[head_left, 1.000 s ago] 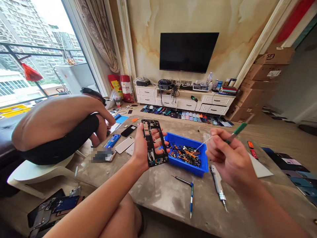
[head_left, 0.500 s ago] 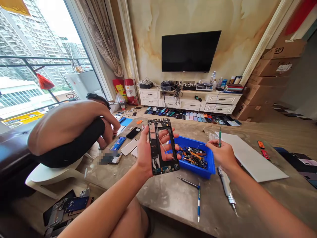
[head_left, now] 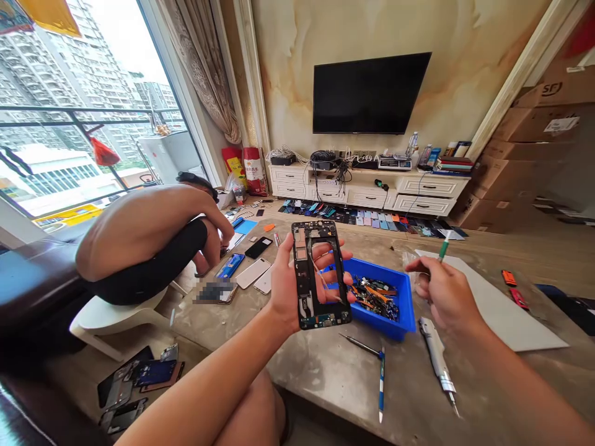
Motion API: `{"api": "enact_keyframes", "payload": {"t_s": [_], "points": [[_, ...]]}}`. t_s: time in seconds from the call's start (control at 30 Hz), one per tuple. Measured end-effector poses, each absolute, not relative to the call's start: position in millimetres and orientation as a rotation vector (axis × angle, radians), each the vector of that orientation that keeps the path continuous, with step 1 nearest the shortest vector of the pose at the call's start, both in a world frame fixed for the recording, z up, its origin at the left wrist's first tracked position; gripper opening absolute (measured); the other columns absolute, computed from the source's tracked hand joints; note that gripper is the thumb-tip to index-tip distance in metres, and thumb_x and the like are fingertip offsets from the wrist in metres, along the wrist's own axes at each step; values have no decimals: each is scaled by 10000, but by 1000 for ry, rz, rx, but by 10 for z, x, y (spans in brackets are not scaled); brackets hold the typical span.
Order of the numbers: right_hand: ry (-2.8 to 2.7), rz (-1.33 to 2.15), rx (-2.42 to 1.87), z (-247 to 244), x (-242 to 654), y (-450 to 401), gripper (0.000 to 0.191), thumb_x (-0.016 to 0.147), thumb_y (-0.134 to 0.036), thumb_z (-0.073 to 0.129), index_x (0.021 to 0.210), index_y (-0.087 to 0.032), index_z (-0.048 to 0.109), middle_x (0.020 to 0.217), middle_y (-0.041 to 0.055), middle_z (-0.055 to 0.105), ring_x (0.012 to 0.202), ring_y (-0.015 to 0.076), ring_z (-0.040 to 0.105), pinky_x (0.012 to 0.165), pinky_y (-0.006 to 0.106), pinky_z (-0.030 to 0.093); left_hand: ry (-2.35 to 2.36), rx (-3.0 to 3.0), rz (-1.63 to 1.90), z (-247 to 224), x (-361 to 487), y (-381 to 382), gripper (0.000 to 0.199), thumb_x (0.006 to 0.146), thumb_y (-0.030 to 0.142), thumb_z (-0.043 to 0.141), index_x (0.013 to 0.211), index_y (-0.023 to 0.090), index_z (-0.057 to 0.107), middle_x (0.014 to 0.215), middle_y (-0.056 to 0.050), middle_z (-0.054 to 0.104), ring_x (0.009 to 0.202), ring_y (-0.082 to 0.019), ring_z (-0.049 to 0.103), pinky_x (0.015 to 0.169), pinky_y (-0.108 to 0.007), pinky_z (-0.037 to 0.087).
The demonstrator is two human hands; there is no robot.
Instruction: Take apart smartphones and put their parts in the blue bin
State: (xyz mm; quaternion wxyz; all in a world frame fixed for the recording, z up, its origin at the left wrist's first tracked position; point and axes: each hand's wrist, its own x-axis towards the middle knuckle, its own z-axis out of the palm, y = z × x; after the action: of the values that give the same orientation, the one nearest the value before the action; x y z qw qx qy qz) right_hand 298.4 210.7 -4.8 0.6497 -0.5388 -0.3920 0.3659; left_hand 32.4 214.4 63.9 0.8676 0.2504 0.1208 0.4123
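Left hand (head_left: 292, 288): fingers spread behind a phone frame (head_left: 303, 291), thumb on its edge, clamping it just left of the blue tray (head_left: 403, 303).
Right hand (head_left: 446, 297): fingers together, pinching a green-handled tool (head_left: 444, 249), right of the tray.
Tray contents: small phone parts (head_left: 374, 300).
Table (head_left: 316, 365): a silver screwdriver (head_left: 437, 353) and a blue screwdriver (head_left: 381, 384) lie just in front of the tray.
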Motion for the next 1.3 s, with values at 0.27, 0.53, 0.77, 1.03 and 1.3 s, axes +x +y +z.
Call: {"api": "enact_keyframes", "payload": {"t_s": [0.27,0.53,0.77,1.03,1.3], "points": [[-821,881,-988,516,2565,1726,352,934,-426,536,701,-226,709,836,56,641,752,156,574,621,248,514,201,535,827,648,364,2085,744,973,643,209,1187,78,644,1078,-174,690,761,-255,675,643,-414,580],[-1207,836,-974,686,2323,1277,338,970,-497,529,906,-271,772,694,50,634,600,167,603,544,266,533,185,525,828,641,378,2057,748,970,648,218,1198,84,654,1083,-185,690,757,-260,673,665,-431,576],[-1738,565,-1037,711,2113,1240,128,926,-336,637,969,-335,758,867,7,754,713,177,707,642,250,574,180,552,820,600,403,2046,738,964,642,257,1246,76,636,1054,-197,698,775,-260,689,608,-317,518],[-1780,587,-1066,692,2019,1282,163,930,-349,626,974,-312,779,967,26,781,910,229,725,812,310,574,305,502,831,562,426,2061,696,942,662,340,1141,85,675,1008,-170,701,741,-246,678,670,-361,551],[-1689,827,-1073,638,2044,1267,361,1014,-435,464,789,-244,672,715,15,609,649,150,566,604,255,477,315,467,804,599,426,2059,686,953,650,304,1104,95,676,988,-165,702,689,-231,678,494,-286,502]]}}
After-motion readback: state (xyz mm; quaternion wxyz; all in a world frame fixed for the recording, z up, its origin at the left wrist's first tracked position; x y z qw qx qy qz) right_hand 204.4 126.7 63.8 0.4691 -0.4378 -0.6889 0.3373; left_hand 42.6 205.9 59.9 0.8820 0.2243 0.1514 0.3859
